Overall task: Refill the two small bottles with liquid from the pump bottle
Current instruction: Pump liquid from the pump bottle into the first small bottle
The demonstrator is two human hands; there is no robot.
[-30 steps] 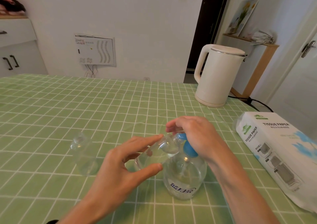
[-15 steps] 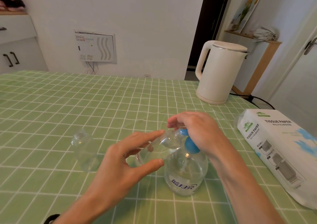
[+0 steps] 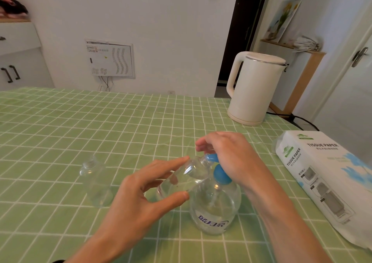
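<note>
A clear pump bottle (image 3: 215, 208) with a blue pump head stands on the green checked tablecloth, near the front. My right hand (image 3: 227, 156) lies over the blue pump head and presses on it. My left hand (image 3: 141, 200) holds a small clear bottle (image 3: 185, 176) tilted, its open mouth against the blue spout. A little clear liquid lies inside it. A second small clear bottle (image 3: 96, 182) stands upright and uncapped to the left, apart from both hands.
A white electric kettle (image 3: 253, 87) stands at the back right, its cord running off the table. A pack of tissue paper (image 3: 326, 180) lies along the right edge. The tablecloth (image 3: 80, 126) covers the whole table.
The view has shifted slightly. Both hands and the bottles keep almost the same pose; my left thumb has moved a little along the small bottle.
</note>
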